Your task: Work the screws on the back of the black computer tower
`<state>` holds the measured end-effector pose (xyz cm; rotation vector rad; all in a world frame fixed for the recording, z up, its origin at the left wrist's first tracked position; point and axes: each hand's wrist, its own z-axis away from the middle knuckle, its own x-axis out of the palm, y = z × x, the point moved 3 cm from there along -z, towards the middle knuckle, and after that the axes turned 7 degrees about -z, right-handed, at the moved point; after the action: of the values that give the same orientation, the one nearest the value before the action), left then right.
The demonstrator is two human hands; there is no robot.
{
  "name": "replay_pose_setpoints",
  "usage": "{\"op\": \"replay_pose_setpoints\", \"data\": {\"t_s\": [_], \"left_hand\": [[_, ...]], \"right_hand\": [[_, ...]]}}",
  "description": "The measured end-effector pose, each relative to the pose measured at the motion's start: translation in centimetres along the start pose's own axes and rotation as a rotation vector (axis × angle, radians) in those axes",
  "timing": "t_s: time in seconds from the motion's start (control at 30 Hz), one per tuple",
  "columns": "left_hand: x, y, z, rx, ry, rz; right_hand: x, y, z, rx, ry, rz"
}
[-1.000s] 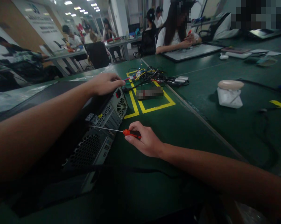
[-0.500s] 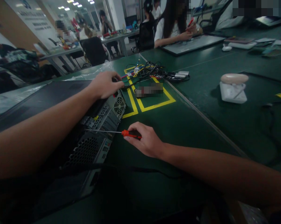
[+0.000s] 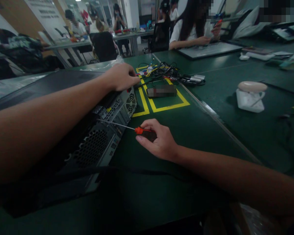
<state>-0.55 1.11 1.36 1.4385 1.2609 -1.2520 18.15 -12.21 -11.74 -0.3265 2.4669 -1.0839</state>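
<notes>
A black computer case (image 3: 93, 143) lies on the green table (image 3: 149, 189) at the left, its vented rear panel facing right. My left hand (image 3: 124, 76) rests over the far upper corner of the case, beside a black cable; its fingers are bent, and what they hold, if anything, is hidden. My right hand (image 3: 161, 140) is closed round the red and black handle of a screwdriver (image 3: 138, 130). The long shaft points left, its tip at the rear panel near the case's upper edge. A small fan grille (image 3: 131, 102) shows below my left hand.
Tangled cables (image 3: 165, 70) lie beyond the case, by yellow tape (image 3: 171, 107) and a dark object (image 3: 161, 91). A white box (image 3: 250, 99) with a beige top stands at right. A dark cord crosses the foreground. A person (image 3: 193, 32) sits behind a flat panel (image 3: 210, 49).
The view has shifted, so the case and both hands appear a little further right and higher. My right hand still holds the screwdriver, its shaft now sloping more up to the left.
</notes>
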Motion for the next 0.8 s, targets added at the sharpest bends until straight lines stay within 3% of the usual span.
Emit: {"op": "replay_pose_setpoints", "data": {"t_s": [0.57,0.8], "left_hand": [[0.9,-1.1,-1.1,0.025,0.023,0.044],[0.6,-1.0,-0.4,0.045,0.004,0.023]], "right_hand": [[0.1,0.0,-0.2,-0.076,-0.019,0.036],[-0.1,0.1,-0.2,-0.033,-0.002,-0.007]]}}
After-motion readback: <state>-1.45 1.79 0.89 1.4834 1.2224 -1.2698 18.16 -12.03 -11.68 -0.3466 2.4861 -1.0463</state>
